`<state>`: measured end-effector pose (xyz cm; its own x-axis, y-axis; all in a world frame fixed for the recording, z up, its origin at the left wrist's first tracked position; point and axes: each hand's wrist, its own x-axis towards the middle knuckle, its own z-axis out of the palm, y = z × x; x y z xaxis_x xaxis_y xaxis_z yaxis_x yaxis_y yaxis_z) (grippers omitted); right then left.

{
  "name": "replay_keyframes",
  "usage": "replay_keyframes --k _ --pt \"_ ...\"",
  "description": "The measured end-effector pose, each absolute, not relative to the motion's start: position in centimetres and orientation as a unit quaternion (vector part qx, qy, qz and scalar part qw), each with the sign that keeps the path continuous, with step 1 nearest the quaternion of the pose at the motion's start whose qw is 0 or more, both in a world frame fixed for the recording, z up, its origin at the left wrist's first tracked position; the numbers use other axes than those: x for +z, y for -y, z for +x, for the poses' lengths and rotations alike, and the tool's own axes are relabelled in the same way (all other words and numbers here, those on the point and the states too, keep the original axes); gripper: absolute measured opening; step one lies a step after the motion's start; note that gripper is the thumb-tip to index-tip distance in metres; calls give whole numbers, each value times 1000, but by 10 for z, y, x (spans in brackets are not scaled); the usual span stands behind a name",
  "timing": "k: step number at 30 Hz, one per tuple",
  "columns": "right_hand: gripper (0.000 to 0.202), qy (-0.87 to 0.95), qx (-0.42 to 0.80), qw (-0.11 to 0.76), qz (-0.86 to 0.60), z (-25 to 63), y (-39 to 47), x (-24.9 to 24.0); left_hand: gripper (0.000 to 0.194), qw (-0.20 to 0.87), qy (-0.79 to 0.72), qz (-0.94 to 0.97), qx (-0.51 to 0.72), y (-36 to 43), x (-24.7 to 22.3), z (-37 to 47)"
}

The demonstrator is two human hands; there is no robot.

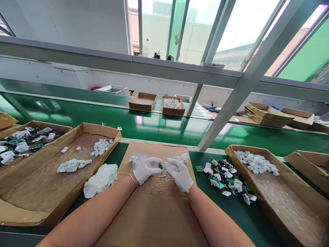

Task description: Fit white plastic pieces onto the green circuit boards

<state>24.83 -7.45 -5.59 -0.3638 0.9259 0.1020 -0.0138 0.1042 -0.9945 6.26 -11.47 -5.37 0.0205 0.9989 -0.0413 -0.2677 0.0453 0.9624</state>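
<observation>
In white gloves, both my hands meet over a cardboard sheet (154, 209). My left hand (146, 170) is closed, pinching a small circuit board (160, 166) between thumb and fingertips. Thin wires and a white piece (162, 176) hang below the board. Just right of it, my right hand (179, 173) is curled with its fingertips drawn together; whatever they hold is hidden or blends with the glove. Small white pieces lie on the sheet behind each hand, one cluster (182, 157) at the right and another (133, 160) at the left.
Right of the sheet lies a heap of circuit boards (226, 178) with wires and white parts. A cardboard tray (290, 202) beyond it holds white pieces. Leftward are a white cloth (101, 180), a tray (33, 188) with white pieces, and a box of boards (33, 139). A slanted metal post (226, 116) stands ahead.
</observation>
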Motion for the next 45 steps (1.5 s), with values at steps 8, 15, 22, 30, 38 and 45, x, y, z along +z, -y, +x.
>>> replay_keyframes --k 8,15,22,30,38,45 --pt "21 634 532 484 -284 247 73 -65 48 590 -416 427 545 113 -61 64" --pt "12 679 501 472 -255 249 73 -60 48 580 -429 422 550 114 -62 64" --pt "8 679 505 455 -277 251 79 -51 49 553 -458 449 531 117 -57 65" --pt "21 586 588 455 -323 249 77 -52 42 420 -520 555 494 120 -55 62" --pt "28 528 707 382 -275 246 76 -56 37 361 -493 614 500 126 -44 64" --pt "34 450 845 239 -161 249 81 -53 37 337 -436 689 471 134 -32 66"
